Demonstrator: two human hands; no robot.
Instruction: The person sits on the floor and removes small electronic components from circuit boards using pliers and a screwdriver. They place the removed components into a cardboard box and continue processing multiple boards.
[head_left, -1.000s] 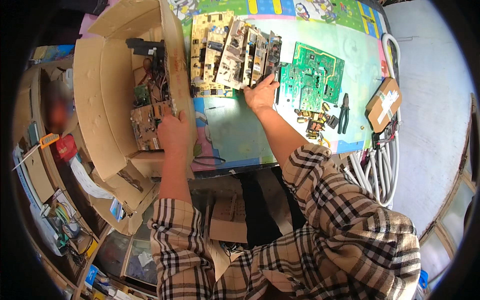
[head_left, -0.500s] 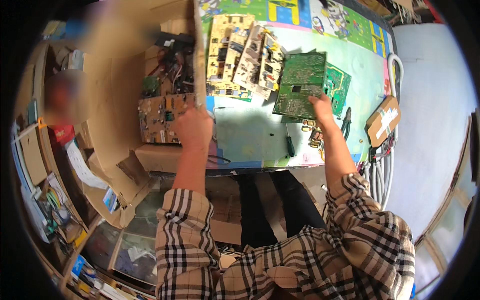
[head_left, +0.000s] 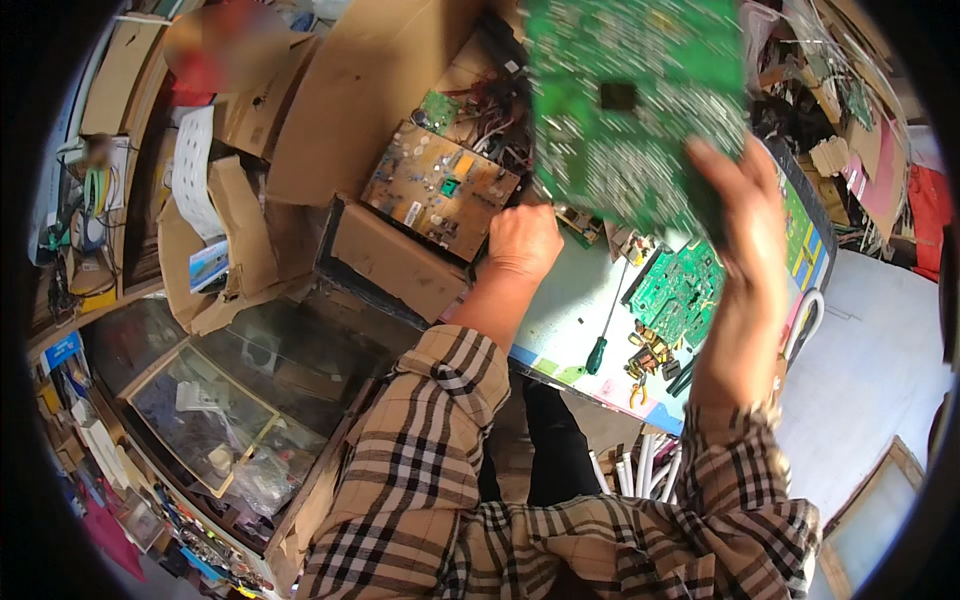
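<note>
My right hand (head_left: 750, 220) grips the edge of a large green circuit board (head_left: 630, 160), raised over the table and blurred by motion. My left hand (head_left: 525, 243) is closed at the right edge of an open cardboard box (head_left: 385, 260), seemingly on its wall; the grip itself is partly hidden. Inside the box lie a tan circuit board (head_left: 440, 190), a small green board (head_left: 437, 110) and tangled wires (head_left: 490, 115). Another green circuit board (head_left: 685, 290) lies on the table below my right hand.
On the table (head_left: 555, 335) are a green-handled screwdriver (head_left: 596, 355) and several small coil-like parts (head_left: 650, 355). White pipes or cables (head_left: 645, 465) hang at the near table edge. Crowded shelves (head_left: 120, 250) stand left, beside a glass-topped case (head_left: 230, 410).
The green board in my right hand has come up off the table and closer to view. The view has turned toward the left. My left hand stays at the box's edge.
</note>
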